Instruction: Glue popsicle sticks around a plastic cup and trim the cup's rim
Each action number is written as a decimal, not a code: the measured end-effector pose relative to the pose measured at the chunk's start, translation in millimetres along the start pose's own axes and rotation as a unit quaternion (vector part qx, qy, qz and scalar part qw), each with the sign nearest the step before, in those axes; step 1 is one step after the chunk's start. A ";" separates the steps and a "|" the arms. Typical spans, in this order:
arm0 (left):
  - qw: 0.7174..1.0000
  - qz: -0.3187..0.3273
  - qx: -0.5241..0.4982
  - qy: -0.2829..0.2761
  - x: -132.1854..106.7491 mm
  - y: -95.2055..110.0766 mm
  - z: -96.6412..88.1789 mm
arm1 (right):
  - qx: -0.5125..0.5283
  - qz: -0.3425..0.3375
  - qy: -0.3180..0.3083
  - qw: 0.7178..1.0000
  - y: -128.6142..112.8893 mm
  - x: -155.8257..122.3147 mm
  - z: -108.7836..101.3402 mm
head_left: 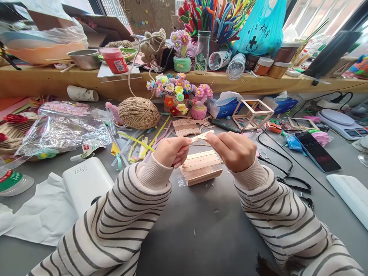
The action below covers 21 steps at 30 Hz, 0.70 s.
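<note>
Striped sleeves (120, 214) lie nearest; just below and between the left hand (172, 151) and right hand (237, 149), a slatted wooden piece (201, 165) sits on the desk (186, 241), likely light, its joints perhaps fragile; both hands pinch a pale wooden stick (198, 137) between them, probably stiff, dry and snappable, so best held by its ends; beyond them lie more flat sticks (184, 128).

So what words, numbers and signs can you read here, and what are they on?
"35W", it seems, upside down on the white block.
"00:02", with blurred digits after it, on the phone.
A black cross, on the blue bag; its writing is too creased to read surely.
Too small or blurred: labels on the red jar, glass bottle and blue packet.
</note>
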State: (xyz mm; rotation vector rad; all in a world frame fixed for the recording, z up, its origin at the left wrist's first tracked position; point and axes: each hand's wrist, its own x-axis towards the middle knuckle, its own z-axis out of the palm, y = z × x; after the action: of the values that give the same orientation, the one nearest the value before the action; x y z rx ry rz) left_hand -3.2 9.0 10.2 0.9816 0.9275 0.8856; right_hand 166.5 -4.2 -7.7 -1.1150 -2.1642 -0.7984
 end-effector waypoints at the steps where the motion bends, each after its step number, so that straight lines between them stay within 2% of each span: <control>1: 1.000 -0.002 -0.002 0.000 -0.3 0.7 0.2 | -0.004 -0.002 0.004 1.000 1.5 -0.2 -0.4; 8: 1.000 -0.005 -0.001 -0.012 -1.7 3.4 2.2 | -0.001 -0.026 0.044 0.999 9.7 -2.3 0.5; 14: 0.998 -0.014 -0.022 -0.051 -2.4 5.1 0.3 | -0.026 -0.031 0.024 0.999 14.8 -4.5 3.5; 18: 0.995 -0.036 -0.046 -0.078 -1.7 6.0 -3.0 | -0.027 -0.047 0.044 0.998 17.5 -5.2 4.9; 21: 0.994 -0.048 -0.050 -0.085 0.2 5.3 0.7 | -0.023 -0.038 0.023 0.999 14.9 -4.2 6.9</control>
State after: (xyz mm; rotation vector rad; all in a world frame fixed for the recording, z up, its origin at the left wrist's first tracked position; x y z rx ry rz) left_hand -3.4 10.5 15.3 0.9042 0.7707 0.7482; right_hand 179.7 5.8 -11.5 -1.0321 -2.1715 -0.9020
